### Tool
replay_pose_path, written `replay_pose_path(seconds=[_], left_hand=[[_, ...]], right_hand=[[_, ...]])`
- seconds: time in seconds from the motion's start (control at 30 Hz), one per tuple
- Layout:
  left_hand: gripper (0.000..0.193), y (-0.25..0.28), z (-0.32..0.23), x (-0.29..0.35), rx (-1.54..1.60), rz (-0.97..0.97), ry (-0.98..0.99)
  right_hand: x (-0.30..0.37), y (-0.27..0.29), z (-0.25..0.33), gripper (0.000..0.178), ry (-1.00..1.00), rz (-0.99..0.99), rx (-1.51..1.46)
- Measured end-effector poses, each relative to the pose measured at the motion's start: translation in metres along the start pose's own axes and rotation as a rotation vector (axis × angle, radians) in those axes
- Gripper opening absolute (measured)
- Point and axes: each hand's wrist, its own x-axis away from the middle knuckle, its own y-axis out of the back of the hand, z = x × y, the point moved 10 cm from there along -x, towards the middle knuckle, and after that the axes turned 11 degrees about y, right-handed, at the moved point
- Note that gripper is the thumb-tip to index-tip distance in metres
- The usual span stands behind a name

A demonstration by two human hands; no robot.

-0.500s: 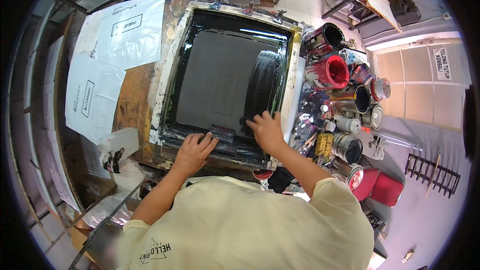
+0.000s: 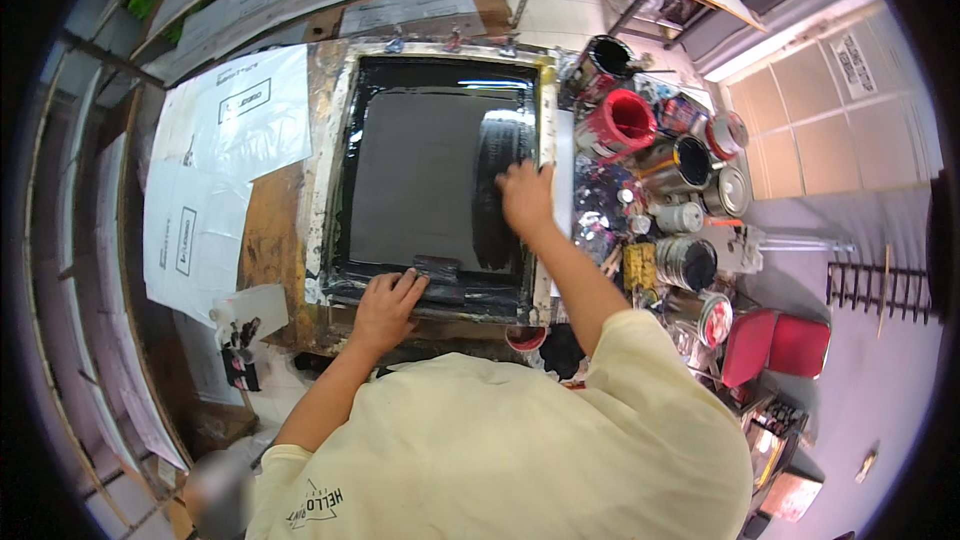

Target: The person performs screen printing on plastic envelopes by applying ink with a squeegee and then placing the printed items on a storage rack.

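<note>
"Where's the framed screen [image 2: 324, 165]?"

"Lying flat on the stained surface [image 2: 272, 225], right in front of the person, its dark grey mesh [image 2: 415, 180] facing up."

"And the right hand [image 2: 528, 202]?"

"Over the right part of the mesh, beside a blacker streak [image 2: 490, 230]. Its fingers are bent and slightly spread. Something dark shows at the fingertips, but I can't tell whether it's gripped."

"The left hand [image 2: 388, 305]?"

"Half open, fingers loosely curved at the frame's near edge, just beside a dark block [image 2: 436, 267]. It has hold of nothing that I can see."

"What's around them?"

"Small clamp-like fittings [image 2: 453, 38] along the far edge. To the left, white sheets [image 2: 262, 105] overlap, with a pale container [image 2: 257, 310], smeared black, nearer the person. On the right, a red can [image 2: 616, 126], a yellow block [image 2: 639, 266] and several other cans stand crowded together."
</note>
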Motion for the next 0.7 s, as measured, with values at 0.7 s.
replay_pose_path(seconds=[0.7], left_hand=[[0.085, 0.000, -0.005, 0.003, -0.040, -0.067, -0.078]], right_hand=[[0.210, 0.046, 0.015, 0.032, -0.720, -0.496, -1.504]])
